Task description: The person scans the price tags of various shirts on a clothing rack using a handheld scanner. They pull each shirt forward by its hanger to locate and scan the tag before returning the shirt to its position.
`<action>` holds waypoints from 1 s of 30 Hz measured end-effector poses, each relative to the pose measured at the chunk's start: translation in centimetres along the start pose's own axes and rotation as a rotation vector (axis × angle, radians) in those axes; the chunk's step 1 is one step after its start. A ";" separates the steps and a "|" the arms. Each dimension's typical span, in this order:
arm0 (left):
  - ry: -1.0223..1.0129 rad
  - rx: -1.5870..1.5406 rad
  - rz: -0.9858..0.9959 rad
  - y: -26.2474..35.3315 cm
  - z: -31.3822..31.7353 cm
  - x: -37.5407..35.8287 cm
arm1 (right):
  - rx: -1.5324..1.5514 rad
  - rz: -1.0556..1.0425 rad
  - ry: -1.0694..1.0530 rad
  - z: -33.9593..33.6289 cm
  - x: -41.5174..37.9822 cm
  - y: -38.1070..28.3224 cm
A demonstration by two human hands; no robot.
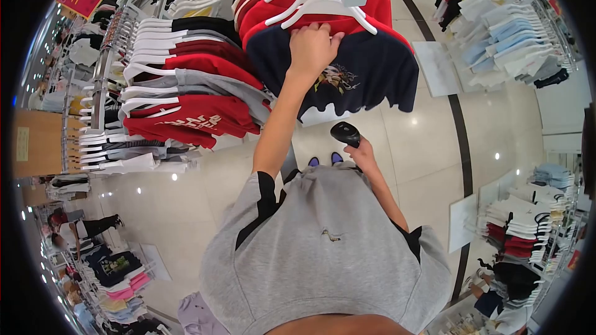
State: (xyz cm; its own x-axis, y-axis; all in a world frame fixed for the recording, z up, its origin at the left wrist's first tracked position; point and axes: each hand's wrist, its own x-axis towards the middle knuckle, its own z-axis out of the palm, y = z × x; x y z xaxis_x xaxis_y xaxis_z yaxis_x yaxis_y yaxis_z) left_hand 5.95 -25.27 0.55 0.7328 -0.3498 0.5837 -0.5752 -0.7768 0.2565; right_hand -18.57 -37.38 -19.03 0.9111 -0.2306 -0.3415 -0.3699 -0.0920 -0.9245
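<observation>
My left hand (312,51) reaches up to the front of the rack, its fingers curled over the neckline of a navy T-shirt (379,68). The shirt has a printed picture on its chest and hangs from a white hanger (329,6). Red shirts (379,3) hang right behind it. Lower down, in front of my body, my right hand (363,154) is closed around the handle of a black handheld barcode scanner (344,133). The scanner's head points toward the rack, apart from the shirt.
To the left, a side rail (99,90) carries several red, grey and black shirts on white hangers. Another clothes rack (515,31) stands at the upper right. Folded clothes (521,223) and a crouching person (509,282) are at the lower right. Another person (74,229) appears far left.
</observation>
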 end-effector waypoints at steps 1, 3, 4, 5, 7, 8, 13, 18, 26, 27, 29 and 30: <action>-0.032 0.048 0.008 0.2 -0.5 -0.2 | -0.016 -0.013 0.001 0.1 0.0 0.0; -0.070 0.020 -0.012 0.1 -0.8 -0.2 | -0.034 -0.026 0.002 0.1 0.0 -0.1; -0.109 -0.007 -0.032 0.0 -0.8 -0.2 | -0.042 -0.025 0.016 0.0 0.1 -0.3; -0.110 -0.007 -0.035 -0.2 -0.7 -0.3 | -0.051 -0.023 0.030 0.0 0.0 -0.3; 0.291 0.054 0.117 -0.7 -0.6 0.1 | -0.041 0.004 0.021 -0.2 0.0 -0.6; 0.291 0.055 0.117 -0.8 -0.6 -0.1 | -0.030 0.030 0.015 -0.2 0.1 -0.6; -0.275 0.056 0.008 -0.6 -2.0 -0.7 | -0.026 0.028 0.007 -0.2 0.3 -0.4; -0.257 -0.958 -0.253 -1.0 -2.4 -0.5 | -0.052 -0.040 -0.009 0.2 0.7 0.4; 0.119 -1.584 -0.145 0.0 -1.2 -6.9 | -0.061 -0.062 0.019 0.6 0.6 0.1; 0.203 -1.575 -0.251 0.4 -1.3 -7.5 | -0.065 -0.060 0.018 0.5 0.5 -0.2; 0.228 -1.477 -0.407 0.7 -1.4 -9.0 | -0.031 0.003 0.005 0.4 0.3 -1.2; 0.229 -1.477 -0.408 0.7 -1.1 -9.9 | -0.031 0.002 0.004 0.4 0.3 -1.2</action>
State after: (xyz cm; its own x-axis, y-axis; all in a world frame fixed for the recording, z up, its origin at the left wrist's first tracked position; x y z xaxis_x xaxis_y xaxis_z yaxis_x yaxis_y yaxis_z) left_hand -2.09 -21.72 -4.17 0.9337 -0.0580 0.3534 -0.2935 0.4416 0.8478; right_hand -17.76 -36.95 -18.11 0.9096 -0.2342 -0.3432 -0.3777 -0.1219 -0.9179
